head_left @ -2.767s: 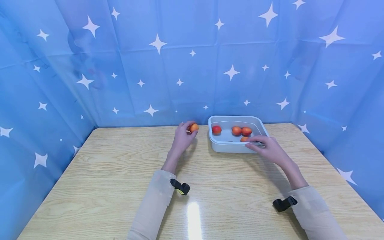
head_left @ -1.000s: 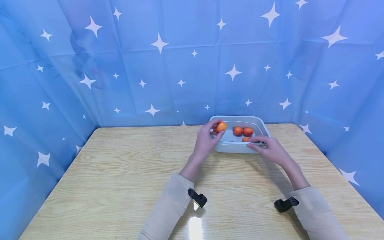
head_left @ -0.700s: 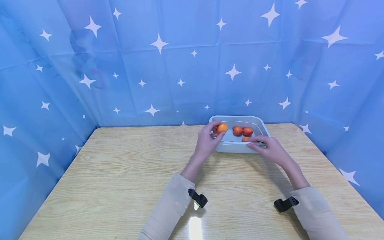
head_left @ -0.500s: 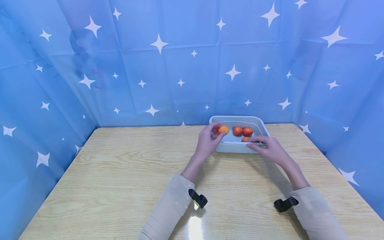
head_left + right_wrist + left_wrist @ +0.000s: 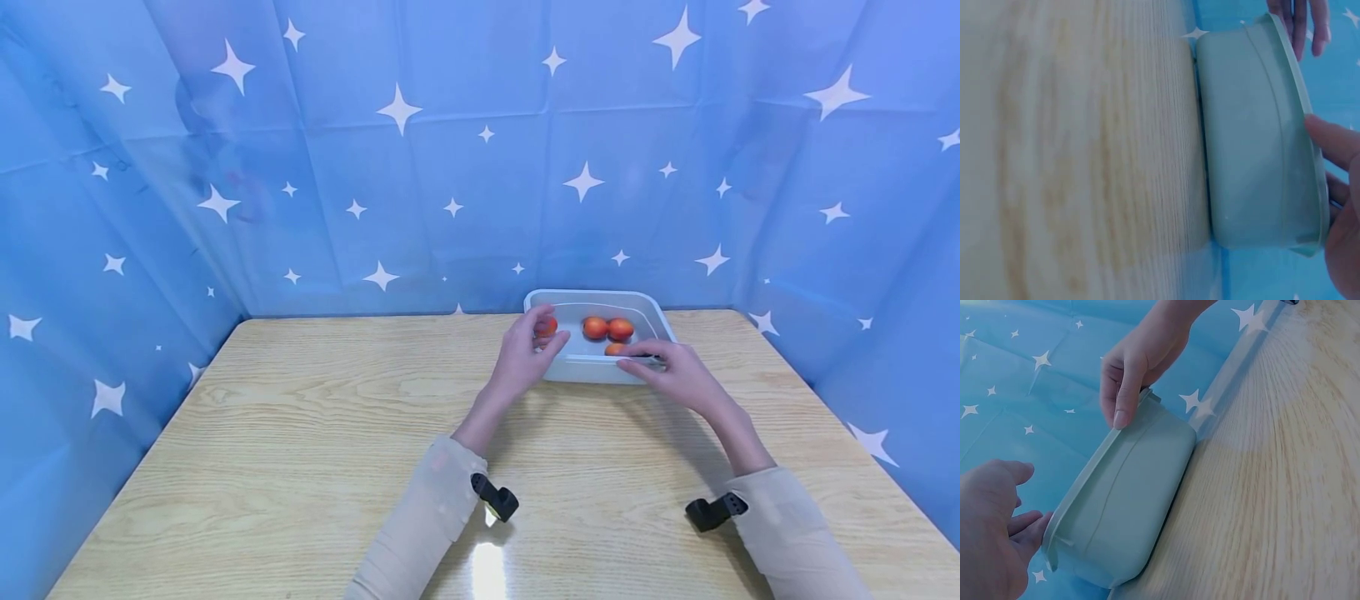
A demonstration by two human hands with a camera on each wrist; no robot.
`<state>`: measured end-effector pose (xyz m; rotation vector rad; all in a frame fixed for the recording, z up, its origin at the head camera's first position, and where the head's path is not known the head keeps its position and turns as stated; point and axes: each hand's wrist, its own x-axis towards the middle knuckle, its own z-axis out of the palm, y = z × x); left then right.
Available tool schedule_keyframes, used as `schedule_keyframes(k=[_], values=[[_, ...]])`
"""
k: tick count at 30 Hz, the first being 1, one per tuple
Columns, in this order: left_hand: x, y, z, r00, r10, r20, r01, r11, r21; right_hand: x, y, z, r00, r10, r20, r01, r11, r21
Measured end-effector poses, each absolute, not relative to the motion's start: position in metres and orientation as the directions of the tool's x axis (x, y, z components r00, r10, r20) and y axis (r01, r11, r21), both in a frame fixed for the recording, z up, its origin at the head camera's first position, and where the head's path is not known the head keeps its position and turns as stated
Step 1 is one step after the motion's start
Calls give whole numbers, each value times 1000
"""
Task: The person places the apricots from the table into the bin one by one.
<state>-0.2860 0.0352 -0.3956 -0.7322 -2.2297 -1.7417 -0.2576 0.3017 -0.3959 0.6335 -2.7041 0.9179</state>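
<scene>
My left hand (image 5: 521, 357) hovers over the left end of a pale plastic container (image 5: 592, 372), thumb and fingers parted, with nothing held between them. A red tomato-like fruit (image 5: 550, 327) shows behind those fingers. My right hand (image 5: 670, 369) pinches the container's front rim near its right corner; in the right wrist view the thumb (image 5: 1334, 139) lies on the outer side. Inside sit two orange-red fruits (image 5: 595, 327) side by side, and another fruit (image 5: 615, 349) lies by the right fingertips, partly covered. The front wall and left hand hide part of the inside.
The container stands at the back of a wooden table (image 5: 300, 442), close to a blue star-printed curtain (image 5: 450, 167). A black camera (image 5: 495, 497) is strapped to each sleeved wrist. Light glares off the table's front middle.
The left hand carried an orange fruit rightward from beside the container, lowered it inside and let it go; that fruit is now hidden. The right hand has stayed on the rim.
</scene>
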Motion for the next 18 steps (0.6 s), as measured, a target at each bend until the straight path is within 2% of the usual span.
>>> schedule_keyframes(k=[18], values=[[-280, 32, -387, -839, 256, 481, 537, 246, 807, -258, 302, -395, -865, -340, 368, -496, 691, -527]])
